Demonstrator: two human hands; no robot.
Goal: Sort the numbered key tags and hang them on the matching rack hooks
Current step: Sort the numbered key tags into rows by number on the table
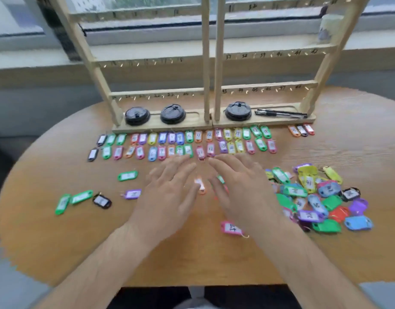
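Hovering low over the table (58, 241) with left hand (169, 188) and right hand (239, 188) side by side, fingers straight and spread, gripping nothing. Between them, just under the fingertips, an orange tag (201, 186); too blurred to tell whether touched.

Just near of the right wrist, a pink tag (231, 228) marked 24. Farther out: two sorted rows (187, 141) on the far side, along the base of the rack (206, 63); an unsorted pile (314, 197) to the right; a few strays (127, 176) to the left. No tags visible on the rack's numbered hooks.

Likely to go wrong from here:
- knocking the nearer row out of order with outstretched fingertips;
- dragging the right forearm through the pile;
- misreading similar handwritten digits and slotting a tag into the wrong place.
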